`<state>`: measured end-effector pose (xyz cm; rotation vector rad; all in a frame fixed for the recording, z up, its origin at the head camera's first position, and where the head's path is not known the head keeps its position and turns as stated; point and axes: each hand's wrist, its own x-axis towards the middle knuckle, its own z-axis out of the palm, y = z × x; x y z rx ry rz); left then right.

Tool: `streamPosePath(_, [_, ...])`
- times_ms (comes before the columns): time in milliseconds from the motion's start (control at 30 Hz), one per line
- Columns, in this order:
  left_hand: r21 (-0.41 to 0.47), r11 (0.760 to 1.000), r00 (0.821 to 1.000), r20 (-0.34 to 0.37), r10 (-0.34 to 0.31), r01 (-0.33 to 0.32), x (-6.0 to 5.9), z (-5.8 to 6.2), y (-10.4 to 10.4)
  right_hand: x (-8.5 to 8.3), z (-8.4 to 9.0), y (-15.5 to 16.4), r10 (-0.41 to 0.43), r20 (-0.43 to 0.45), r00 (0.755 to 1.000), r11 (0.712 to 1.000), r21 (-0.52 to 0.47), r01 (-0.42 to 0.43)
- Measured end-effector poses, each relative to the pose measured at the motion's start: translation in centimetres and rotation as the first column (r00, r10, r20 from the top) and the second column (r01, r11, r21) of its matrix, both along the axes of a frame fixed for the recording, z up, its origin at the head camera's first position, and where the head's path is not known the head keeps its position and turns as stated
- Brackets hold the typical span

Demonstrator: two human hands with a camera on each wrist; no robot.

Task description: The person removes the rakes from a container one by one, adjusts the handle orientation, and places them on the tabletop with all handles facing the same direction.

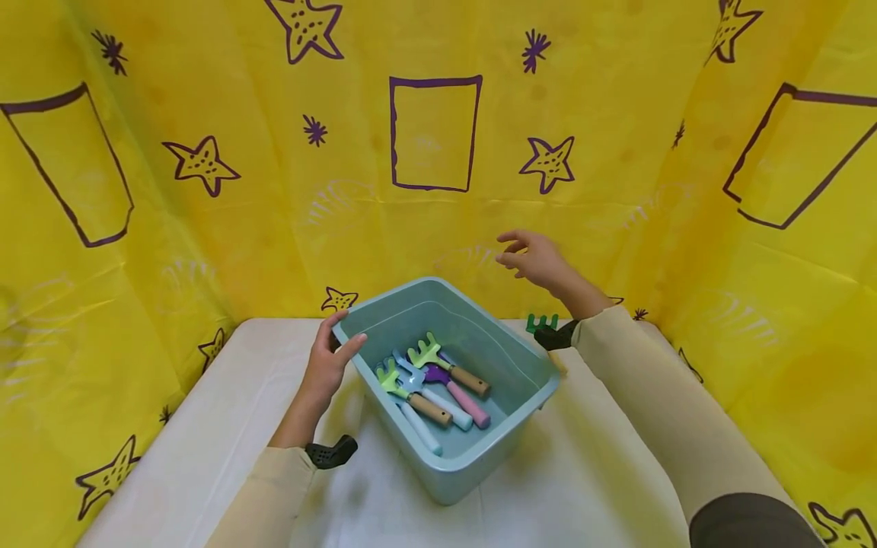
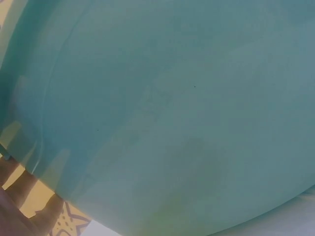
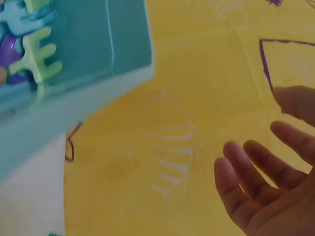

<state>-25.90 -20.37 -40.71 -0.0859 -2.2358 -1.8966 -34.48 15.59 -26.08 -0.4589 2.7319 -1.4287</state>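
A teal plastic bin [image 1: 445, 476] stands at an angle over the white table. Inside lie several small toy garden tools: a light green rake [image 1: 428, 350] with a brown handle, a second green rake [image 1: 390, 378], a light blue fork [image 1: 409, 373] and a purple tool with a pink handle [image 1: 468, 403]. My left hand [image 1: 329, 361] grips the bin's rim at its left corner, thumb over the inner side and fingers outside. In the air beyond the bin's right side, my right hand [image 1: 537, 262] holds nothing, its fingers apart and slightly bent, also visible in the right wrist view.
A darker green rake [image 1: 541, 323] lies on the white table [image 1: 274, 358] behind the bin, partly hidden by my right wrist. Yellow sheets [image 1: 432, 228] with purple stars and frames drawn on them rise around the table's back and sides.
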Motion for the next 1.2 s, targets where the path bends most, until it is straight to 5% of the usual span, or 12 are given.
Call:
streamPosePath(233, [0.017,1.000,1.000,-0.002,-0.008,0.008,0.1,0.0,-0.1,0.1,-0.3,-3.9,0.164,0.084,0.983,0.979,-0.138,-0.152])
streamPosePath(533, [0.016,1.000,1.000,0.000,0.001,-0.001,-0.1,-0.1,-0.1,0.1,-2.6,-8.3,0.315,0.225,0.922,0.943,-0.179,-0.279])
streamPosePath(867, [0.029,1.000,1.000,0.003,-0.001,0.001,0.0,-0.1,0.0,0.1,-7.1,-10.5,0.307,0.390,0.868,0.950,-0.062,-0.308])
streamPosePath(1200, [0.029,1.000,1.000,0.006,0.005,-0.005,0.0,-0.1,-0.1,0.2,-9.2,-10.6,0.278,0.541,0.794,0.932,0.050,-0.360])
